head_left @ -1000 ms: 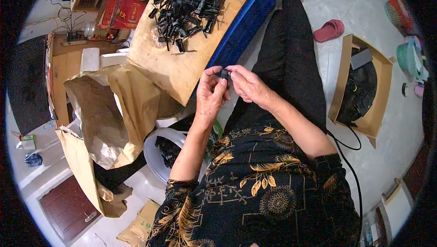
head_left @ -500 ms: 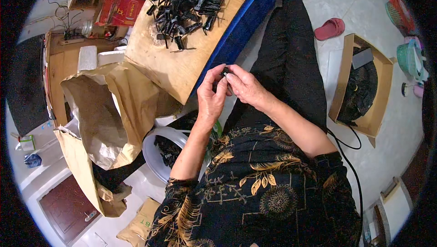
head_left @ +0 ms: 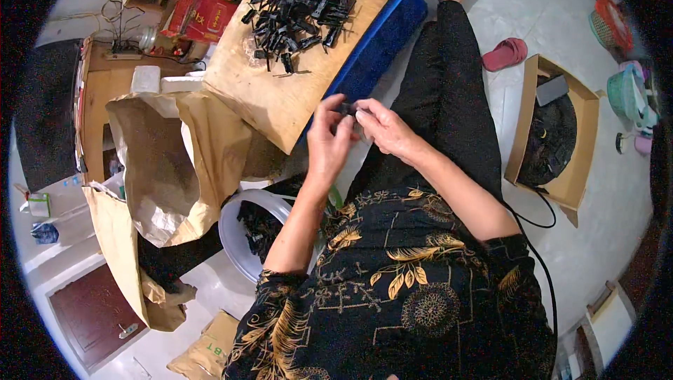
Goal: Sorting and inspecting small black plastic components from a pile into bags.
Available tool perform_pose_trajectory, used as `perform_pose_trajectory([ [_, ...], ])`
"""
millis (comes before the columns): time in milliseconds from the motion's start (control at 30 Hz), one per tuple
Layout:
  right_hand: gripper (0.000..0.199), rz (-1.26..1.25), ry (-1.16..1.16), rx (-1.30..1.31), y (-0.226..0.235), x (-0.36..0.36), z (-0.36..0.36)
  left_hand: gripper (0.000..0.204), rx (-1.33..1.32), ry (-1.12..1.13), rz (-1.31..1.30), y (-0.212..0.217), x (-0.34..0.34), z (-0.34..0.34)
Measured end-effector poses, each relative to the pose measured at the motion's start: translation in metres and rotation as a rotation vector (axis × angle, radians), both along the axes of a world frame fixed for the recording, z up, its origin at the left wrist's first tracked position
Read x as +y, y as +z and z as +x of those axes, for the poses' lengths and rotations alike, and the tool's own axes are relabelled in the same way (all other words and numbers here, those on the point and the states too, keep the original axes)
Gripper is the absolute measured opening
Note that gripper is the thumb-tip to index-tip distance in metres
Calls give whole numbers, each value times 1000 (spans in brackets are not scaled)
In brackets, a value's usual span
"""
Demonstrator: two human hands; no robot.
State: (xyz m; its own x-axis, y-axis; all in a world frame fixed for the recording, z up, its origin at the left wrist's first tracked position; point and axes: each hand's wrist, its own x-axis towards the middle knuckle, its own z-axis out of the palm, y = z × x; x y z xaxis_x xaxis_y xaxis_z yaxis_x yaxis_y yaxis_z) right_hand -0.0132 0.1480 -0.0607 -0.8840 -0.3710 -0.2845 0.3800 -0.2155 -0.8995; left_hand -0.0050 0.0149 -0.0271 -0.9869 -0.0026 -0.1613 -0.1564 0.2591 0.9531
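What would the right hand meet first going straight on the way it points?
Right hand: first the small dark piece between the two hands, then probably the left hand; blur and a single view leave exact depth unclear.

The black shirt (head_left: 364, 310) is patterned with leafy, feathery and round gold motifs (head_left: 408, 279). Black is shared by the trousers (head_left: 436, 92) and heaped parts (head_left: 307, 19). Tan is seen on the board (head_left: 270, 103), blue on the side panel (head_left: 382, 50), pink on the slipper (head_left: 502, 57).
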Motion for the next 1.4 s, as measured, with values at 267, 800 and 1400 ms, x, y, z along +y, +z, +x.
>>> perform_pose_trajectory([
  [267, 12, -219, -78, 247, 13, 7, -2, 35, -217, 125, 572, 24, -12, -8],
  [800, 14, -427, 79, -130, 6, 23, 0, 37, -290, -200, 303, 26, -5, 0],
  [1400, 23, 20, 144, 113, -20, 3, -1, 20, -286, -242, 145, 6, -12, -13],
])
